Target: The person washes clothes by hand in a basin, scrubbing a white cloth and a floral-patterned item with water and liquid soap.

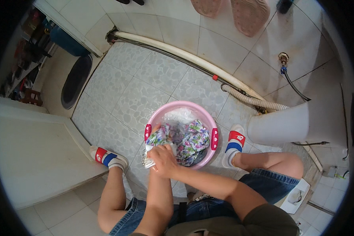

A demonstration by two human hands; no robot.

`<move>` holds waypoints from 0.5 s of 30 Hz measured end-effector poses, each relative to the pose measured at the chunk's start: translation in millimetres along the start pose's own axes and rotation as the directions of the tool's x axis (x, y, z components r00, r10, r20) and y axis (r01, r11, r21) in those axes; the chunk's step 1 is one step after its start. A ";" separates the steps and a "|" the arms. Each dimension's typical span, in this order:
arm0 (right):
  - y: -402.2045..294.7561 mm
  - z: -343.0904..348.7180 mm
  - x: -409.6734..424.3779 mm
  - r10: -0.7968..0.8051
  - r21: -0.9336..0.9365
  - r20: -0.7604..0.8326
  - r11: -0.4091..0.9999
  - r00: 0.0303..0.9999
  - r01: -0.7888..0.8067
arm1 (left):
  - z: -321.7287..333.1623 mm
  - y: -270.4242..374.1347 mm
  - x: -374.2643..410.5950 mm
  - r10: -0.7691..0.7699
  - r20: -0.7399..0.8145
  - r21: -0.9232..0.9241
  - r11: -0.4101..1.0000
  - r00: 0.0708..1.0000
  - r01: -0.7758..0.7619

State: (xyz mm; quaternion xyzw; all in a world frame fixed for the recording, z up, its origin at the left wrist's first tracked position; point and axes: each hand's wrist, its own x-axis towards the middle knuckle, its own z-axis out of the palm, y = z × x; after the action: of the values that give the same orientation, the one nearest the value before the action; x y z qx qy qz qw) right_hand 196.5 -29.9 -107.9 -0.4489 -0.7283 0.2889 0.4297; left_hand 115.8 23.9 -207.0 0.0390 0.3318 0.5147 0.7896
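A pink plastic basin (pixel 181 103) holds sudsy water and wet laundry. Floral fabric (pixel 194 141) with purple, pink and green print lies in its right half, and more of it bunches at the left. My right hand (pixel 163 160) grips a white piece of cloth (pixel 149 162) at the basin's near left rim, over my left wrist. Cloth and my right hand cover most of my left hand (pixel 156 128); only some skin shows beyond the floral fabric, so its grip is hidden. White suds (pixel 180 115) float at the far side.
My feet, in red-and-blue Nike slides (pixel 106 156), stand either side of the basin on the tiled floor (pixel 129 85). A white appliance or tank (pixel 278 125) is at right, with a corrugated hose (pixel 253 100). A pipe (pixel 177 54) follows the wall. A door (pixel 41 153) is at left, near a dark mat (pixel 76 82).
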 end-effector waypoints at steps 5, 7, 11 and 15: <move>79.2 -21.2 36.6 0.578 -0.162 -0.011 0.804 0.816 -0.572 | 9.7 -19.1 -5.2 0.025 0.079 0.008 1.000 0.997 -0.025; 93.5 -25.6 24.8 0.588 -0.166 -0.033 0.794 0.808 -0.585 | 49.0 -25.1 -13.1 -0.032 -0.363 0.204 0.972 0.931 0.113; 33.3 3.7 -13.2 0.214 -0.060 0.072 0.976 0.974 -0.210 | -9.4 -35.2 -13.4 0.039 -0.175 0.104 0.994 0.984 -0.021; 91.0 1.8 -4.1 0.497 -0.311 -0.098 0.807 0.862 -0.501 | 3.2 -38.2 -28.7 -0.032 -0.261 0.085 0.995 0.965 0.056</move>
State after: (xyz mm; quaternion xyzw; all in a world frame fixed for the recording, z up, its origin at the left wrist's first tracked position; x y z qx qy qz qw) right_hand 232.7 5.5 -183.6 -0.6907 -0.6197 0.2644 0.2628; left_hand 140.5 -17.1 -206.1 0.0000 0.4564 0.4821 0.7479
